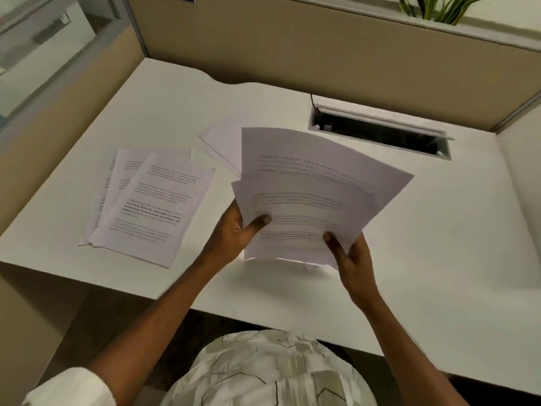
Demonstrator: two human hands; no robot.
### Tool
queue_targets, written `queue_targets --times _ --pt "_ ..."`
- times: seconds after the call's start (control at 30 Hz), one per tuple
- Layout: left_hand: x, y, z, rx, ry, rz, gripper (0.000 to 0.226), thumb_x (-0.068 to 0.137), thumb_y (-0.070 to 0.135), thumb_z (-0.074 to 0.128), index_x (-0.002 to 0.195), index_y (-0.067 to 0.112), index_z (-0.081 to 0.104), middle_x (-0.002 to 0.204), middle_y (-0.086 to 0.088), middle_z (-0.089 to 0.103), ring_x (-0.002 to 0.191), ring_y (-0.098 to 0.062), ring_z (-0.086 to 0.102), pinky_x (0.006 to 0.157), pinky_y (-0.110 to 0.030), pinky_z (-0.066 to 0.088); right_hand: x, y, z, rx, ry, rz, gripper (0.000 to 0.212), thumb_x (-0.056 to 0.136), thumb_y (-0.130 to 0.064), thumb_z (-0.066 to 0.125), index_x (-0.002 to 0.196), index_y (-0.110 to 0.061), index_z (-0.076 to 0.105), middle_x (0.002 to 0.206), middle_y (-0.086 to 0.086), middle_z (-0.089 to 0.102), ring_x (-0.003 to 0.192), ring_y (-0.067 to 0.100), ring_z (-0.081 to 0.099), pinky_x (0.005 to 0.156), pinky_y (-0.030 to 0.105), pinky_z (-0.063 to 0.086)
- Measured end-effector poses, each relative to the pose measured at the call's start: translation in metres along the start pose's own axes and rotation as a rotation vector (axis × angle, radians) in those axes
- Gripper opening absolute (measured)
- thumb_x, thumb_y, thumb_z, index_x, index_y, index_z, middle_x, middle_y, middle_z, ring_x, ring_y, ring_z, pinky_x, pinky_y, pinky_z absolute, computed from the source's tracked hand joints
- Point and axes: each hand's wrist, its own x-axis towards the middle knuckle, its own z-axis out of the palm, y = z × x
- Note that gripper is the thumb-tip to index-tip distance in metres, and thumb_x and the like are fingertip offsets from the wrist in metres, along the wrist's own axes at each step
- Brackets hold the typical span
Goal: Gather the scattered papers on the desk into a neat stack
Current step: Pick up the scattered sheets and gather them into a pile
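Printed sheets (307,200) in both hands' grip, text too blurred.

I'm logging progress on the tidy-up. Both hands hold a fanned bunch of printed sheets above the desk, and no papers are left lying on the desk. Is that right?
Not quite. The head view shows the left hand and right hand holding the fanned sheets above the desk, but papers do remain on it: an overlapping printed pile to the left and blank sheets behind the held ones.
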Motion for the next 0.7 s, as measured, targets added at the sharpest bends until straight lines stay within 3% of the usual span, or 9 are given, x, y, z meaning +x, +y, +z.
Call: queue_targets --times 0.07,0.13,0.23,0.33,0.47,0.57,0.63,0.7 --pt "-0.014 -0.005 0.004 -0.018 0.000 -0.010 0.050 0.081 0.041 0.077 0.121 0.059 0.052 0.108 0.028 0.067 0.109 0.002 0.065 0.075 -0.016 0.059 -0.003 0.012 0.000 -0.070 -0.058 0.010 0.042 0.100 -0.027 0.064 0.140 -0.014 0.055 0.126 0.001 0.067 0.118 0.017 0.066 0.096 0.042 0.061" --pt "-0.027 -0.013 0.011 -0.026 0.025 -0.050 0.053 0.074 0.049 0.082 0.119 0.056 0.056 0.110 0.025 0.068 0.109 0.000 0.064 0.079 -0.016 0.058 -0.006 0.023 -0.003 -0.095 -0.113 0.025 0.038 0.101 -0.024 0.065 0.137 -0.015 0.057 0.122 -0.002 0.068 0.114 0.015 0.066 0.095 0.044 0.060" --pt "-0.042 -0.028 0.026 -0.064 0.039 -0.086 0.053 0.076 0.036 0.087 0.121 0.049 0.060 0.113 0.016 0.070 0.110 -0.003 0.065 0.083 -0.019 0.058 -0.009 0.034 -0.009 -0.112 -0.172 0.046 0.030 0.102 -0.021 0.065 0.130 -0.032 0.060 0.116 -0.019 0.068 0.112 0.007 0.065 0.091 0.033 0.060" --pt "-0.053 -0.033 0.045 -0.041 0.077 -0.120 0.054 0.081 0.025 0.084 0.113 0.060 0.059 0.108 0.024 0.069 0.105 0.005 0.064 0.078 -0.011 0.055 -0.009 0.042 -0.016 -0.129 -0.255 0.068 0.031 0.103 -0.021 0.064 0.125 -0.043 0.059 0.114 -0.026 0.067 0.111 0.002 0.065 0.092 0.028 0.059" --pt "-0.063 -0.038 0.055 -0.001 0.212 -0.143 0.045 0.089 0.029 0.074 0.105 0.069 0.060 0.104 0.034 0.069 0.102 0.011 0.063 0.075 -0.006 0.053 -0.005 0.046 -0.021 -0.148 -0.335 0.054 0.035 0.104 -0.022 0.064 0.139 -0.019 0.058 0.125 -0.008 0.068 0.114 0.002 0.064 0.094 0.020 0.055" --pt "-0.071 -0.043 0.051 0.002 0.316 -0.145 0.033 0.089 0.029 0.075 0.100 0.059 0.070 0.103 0.027 0.074 0.098 0.007 0.068 0.078 -0.010 0.055 0.009 0.044 -0.037 -0.176 -0.404 0.058 0.032 0.098 -0.025 0.073 0.125 -0.013 0.061 0.121 -0.006 0.069 0.112 0.009 0.066 0.092 0.021 0.054" --pt "-0.076 -0.046 0.042 -0.014 0.410 -0.150 0.028 0.090 0.025 0.075 0.100 0.051 0.073 0.102 0.027 0.074 0.096 0.008 0.069 0.077 -0.007 0.053 0.024 0.046 -0.054 -0.190 -0.347 0.113 0.035 0.090 -0.025 0.082 0.119 -0.014 0.065 0.121 -0.003 0.071 0.113 0.016 0.067 0.093 0.028 0.053" --pt "-0.081 -0.051 0.030 -0.036 0.481 -0.185 0.022 0.087 0.029 0.076 0.102 0.044 0.070 0.099 0.030 0.074 0.093 0.010 0.069 0.073 -0.006 0.053 0.039 0.052 -0.075 -0.309 -0.128 0.141 0.042 0.085 -0.028 0.086 0.120 -0.011 0.068 0.122 0.003 0.071 0.112 0.021 0.066 0.091 0.028 0.050"
